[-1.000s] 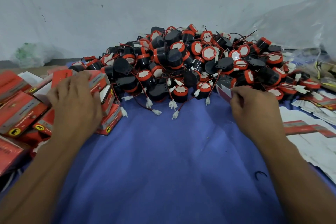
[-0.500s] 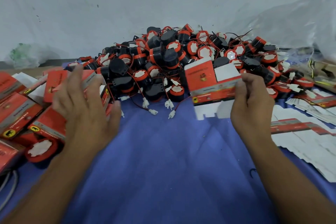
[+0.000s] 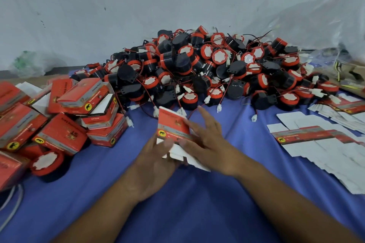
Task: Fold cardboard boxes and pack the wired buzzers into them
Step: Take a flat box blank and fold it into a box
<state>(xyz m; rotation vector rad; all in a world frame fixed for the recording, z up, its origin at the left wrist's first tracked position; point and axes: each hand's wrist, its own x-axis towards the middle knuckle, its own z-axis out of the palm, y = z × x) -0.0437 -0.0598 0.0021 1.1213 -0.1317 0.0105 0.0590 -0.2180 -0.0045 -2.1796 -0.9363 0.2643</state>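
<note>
A blue cloth (image 3: 177, 213) covers the table, seen from above my own two hands. They meet at the middle of it, around one red and white box (image 3: 171, 126). The box stands tilted off the cloth, red face toward me, with its white flaps hanging loose at the bottom.

My left hand (image 3: 156, 165) comes up from below. Its fingers (image 3: 167, 145) are blurred, but they seem to curl around the lower edge of the box and hold it. My right hand (image 3: 209, 144) lies against the right side of the box, with its fingers spread and nearly straight. The forefinger reaches up past the top corner.

Behind the box, against the white wall, is a large heap of black and red buzzers (image 3: 207, 69). Their thin wires and white plugs trail toward me across the cloth.

To my left is a jumble of folded boxes (image 3: 65, 116), some with an end flap open. One loose buzzer (image 3: 47, 162) lies just in front of them. To my right, flat blanks (image 3: 325, 144) are spread in an overlapping stack.
</note>
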